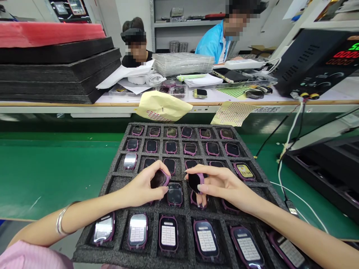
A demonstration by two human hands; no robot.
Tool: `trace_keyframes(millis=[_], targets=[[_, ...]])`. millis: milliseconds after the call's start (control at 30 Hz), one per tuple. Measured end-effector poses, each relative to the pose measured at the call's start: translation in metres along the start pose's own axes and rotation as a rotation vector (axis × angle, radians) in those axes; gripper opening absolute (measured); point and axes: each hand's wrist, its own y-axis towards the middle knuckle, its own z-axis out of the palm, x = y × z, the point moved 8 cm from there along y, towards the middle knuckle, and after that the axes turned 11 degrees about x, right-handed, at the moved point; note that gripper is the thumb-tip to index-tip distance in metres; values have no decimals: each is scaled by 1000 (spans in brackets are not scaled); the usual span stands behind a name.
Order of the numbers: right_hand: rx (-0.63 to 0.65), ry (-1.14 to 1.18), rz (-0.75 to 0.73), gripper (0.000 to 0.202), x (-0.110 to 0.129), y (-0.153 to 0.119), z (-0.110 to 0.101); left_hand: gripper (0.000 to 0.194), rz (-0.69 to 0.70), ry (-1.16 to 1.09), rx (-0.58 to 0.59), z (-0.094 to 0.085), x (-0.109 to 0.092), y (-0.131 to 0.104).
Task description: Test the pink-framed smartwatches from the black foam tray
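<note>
A dark foam tray with square pockets holds several purple-rimmed smartwatches without straps. My left hand pinches one smartwatch above the tray's middle, its dark face tilted. Across a small gap, my right hand grips another smartwatch between thumb and fingers, its screen black. Between and below the hands lies a dark-screened smartwatch in its pocket. Along the near row, screens such as that of one smartwatch show a pale grid. A lit yellow watch face reads 23:04 on the right.
Black foam trays are stacked at the far left under a red sheet. A power supply stands at right with cables hanging down. Yellow paper sheets droop over the shelf edge. Two people sit beyond the clear plastic trays.
</note>
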Motion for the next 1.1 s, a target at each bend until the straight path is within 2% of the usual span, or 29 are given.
trace_keyframes(millis=[233, 633, 800, 933, 1100], targets=[[-27, 33, 6, 49, 1, -2, 1, 24, 38, 81, -46, -5, -3, -1], [-29, -1, -17, 50, -1, -5, -4, 18, 104, 151, -74, -10, -10, 0], [-109, -47, -46, 49, 5, -7, -16, 20, 156, 207, -113, -13, -16, 0], [-149, -71, -60, 49, 13, -9, -17, 20, 169, 262, -119, -15, -16, -2], [-284, -43, -168, 40, 29, -14, -23, 16, 173, 243, -156, -24, -14, -5]])
